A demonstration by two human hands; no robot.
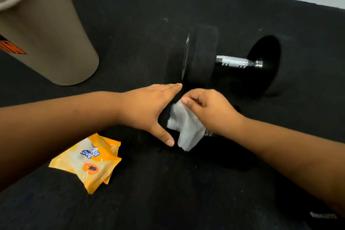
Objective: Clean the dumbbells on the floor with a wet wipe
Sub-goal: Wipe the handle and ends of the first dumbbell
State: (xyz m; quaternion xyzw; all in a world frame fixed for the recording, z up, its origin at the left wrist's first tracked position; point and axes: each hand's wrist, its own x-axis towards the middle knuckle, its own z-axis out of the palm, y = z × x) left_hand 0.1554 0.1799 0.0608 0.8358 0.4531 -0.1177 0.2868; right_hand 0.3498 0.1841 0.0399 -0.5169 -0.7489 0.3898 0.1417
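left hand (149, 108): I see fingers straight, flat against near dumbbell (164, 117) head
right hand (207, 108): grip pinching wet wipe (186, 129) on it
far dumbbell (231, 61): on floor (149, 43), untouched

Far black dumbbell (231, 61) lies on the floor, chrome handle showing; white wet wipe (186, 127) drapes the near dumbbell (164, 117).

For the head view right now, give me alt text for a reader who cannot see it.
The right hand pinches a white wipe over a near dumbbell that the open left hand steadies. A second dumbbell lies beyond on the black floor, with an orange wipe pack and tan bin to the left.
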